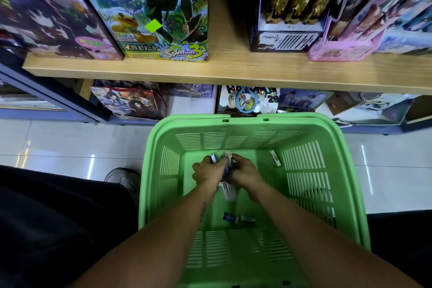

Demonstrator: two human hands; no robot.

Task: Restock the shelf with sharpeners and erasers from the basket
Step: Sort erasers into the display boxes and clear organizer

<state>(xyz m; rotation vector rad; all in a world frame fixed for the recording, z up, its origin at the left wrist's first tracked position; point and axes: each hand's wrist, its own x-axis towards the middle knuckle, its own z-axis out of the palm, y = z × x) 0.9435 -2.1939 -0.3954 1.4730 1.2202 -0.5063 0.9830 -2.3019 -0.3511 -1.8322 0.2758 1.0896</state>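
Both my hands are down inside the green plastic basket [350,170] on the floor. My left hand [208,170] grips several small white and blue eraser packs [214,158]. My right hand [245,172] holds more of the small packs [228,156], pressed close against the left. Loose on the basket floor lie a white pack [229,190] under my wrists, a dark blue piece [230,217] with a small pack [249,218] beside it, and a white pack [275,158] by the right wall. The wooden shelf [233,70] runs above the basket.
Tall illustrated boxes [152,11] stand on the shelf at left, dark and pink boxes [339,49] at right, with a bare gap [229,37] between them. Gift bags [131,100] fill the lower shelf. A grey shoe [124,177] rests left of the basket on the white tiles.
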